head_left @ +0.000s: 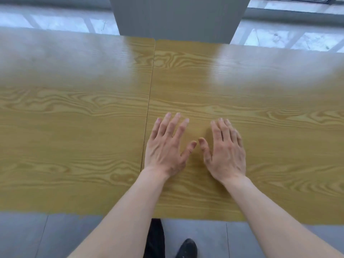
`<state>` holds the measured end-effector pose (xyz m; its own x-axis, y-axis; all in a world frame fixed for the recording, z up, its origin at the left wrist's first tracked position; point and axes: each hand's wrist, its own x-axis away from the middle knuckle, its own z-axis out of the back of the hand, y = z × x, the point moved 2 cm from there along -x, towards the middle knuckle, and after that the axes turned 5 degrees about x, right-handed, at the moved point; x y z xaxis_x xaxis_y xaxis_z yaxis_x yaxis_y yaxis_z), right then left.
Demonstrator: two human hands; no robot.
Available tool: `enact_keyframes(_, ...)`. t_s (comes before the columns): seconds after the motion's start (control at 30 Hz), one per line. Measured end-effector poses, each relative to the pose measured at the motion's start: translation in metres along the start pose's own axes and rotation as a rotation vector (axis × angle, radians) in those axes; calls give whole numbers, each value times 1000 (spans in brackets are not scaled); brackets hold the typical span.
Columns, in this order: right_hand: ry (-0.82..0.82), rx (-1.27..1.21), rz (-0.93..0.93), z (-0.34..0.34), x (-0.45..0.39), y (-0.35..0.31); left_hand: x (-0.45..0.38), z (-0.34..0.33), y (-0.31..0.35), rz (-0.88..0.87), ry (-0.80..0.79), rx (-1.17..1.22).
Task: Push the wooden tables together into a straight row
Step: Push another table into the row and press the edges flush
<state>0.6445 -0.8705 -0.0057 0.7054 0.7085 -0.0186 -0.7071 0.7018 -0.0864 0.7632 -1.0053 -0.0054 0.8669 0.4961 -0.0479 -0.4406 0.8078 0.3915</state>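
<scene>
Two yellow wood-grain tables fill the view side by side. The left table (70, 131) and the right table (270, 138) meet along a thin dark seam that runs from the far edge to the near edge. The far edge of the right table sits slightly lower in the view than that of the left. My left hand (166, 146) lies flat on the right table just right of the seam, fingers spread. My right hand (226, 151) lies flat beside it on the same table, fingers together. Neither hand holds anything.
A grey pillar (178, 17) stands right behind the tables at the seam. Pale glossy floor and a window frame lie beyond. Grey floor tiles (208, 237) run along the near edge, with my dark trouser leg and black shoe (187, 248) on them.
</scene>
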Motion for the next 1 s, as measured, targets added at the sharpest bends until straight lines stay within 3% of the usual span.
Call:
enact_keyframes(0.27, -14, 12, 44, -9, 94, 19, 94, -28, 32, 48, -47, -28)
enact_keyframes(1.0, -47, 0, 38, -13, 92, 18, 93, -27, 30, 97, -56, 2)
